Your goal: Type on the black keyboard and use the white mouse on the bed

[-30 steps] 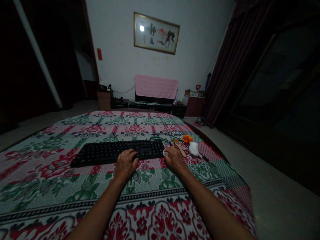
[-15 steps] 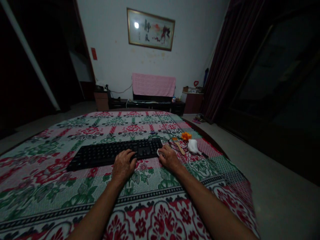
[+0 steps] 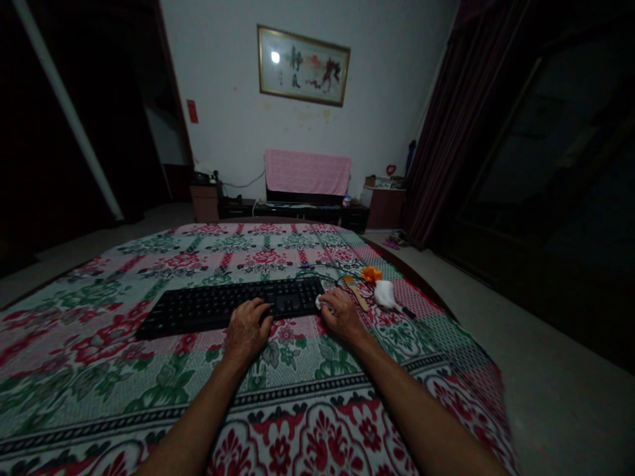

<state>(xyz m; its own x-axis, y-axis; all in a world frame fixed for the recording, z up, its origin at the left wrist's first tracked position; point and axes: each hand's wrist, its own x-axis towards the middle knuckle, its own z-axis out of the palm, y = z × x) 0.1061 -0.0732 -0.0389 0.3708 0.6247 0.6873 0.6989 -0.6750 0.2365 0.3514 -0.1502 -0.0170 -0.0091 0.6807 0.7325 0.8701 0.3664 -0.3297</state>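
Observation:
My left hand (image 3: pixel 248 327) lies at the front edge of a black keyboard (image 3: pixel 198 305), its fingers resting over the keys and the thumb held apart. At the keyboard's right end, my right hand (image 3: pixel 342 315) is closed in a pinch on a small white wad (image 3: pixel 318 301). Whether the wad is tissue or cotton I cannot tell. Just beyond the right hand lies a flat tan stick (image 3: pixel 360 299) with an orange end. To its right are a crumpled orange thing (image 3: pixel 372 274) and a white bundle (image 3: pixel 384 294) with a dark handle-like piece beside it.
A patterned cloth (image 3: pixel 317 423) covers the round-edged table. Behind the keyboard runs a dark cable (image 3: pixel 325 274). Across the room, a pink cloth (image 3: pixel 307 172) drapes over a screen on a low black cabinet (image 3: pixel 288 211). Dark curtains (image 3: pixel 461 125) hang at the right.
My right hand has shifted slightly along the keyboard's right end, and more of the white wad shows. The left hand stays in place. The whole view has tilted a little.

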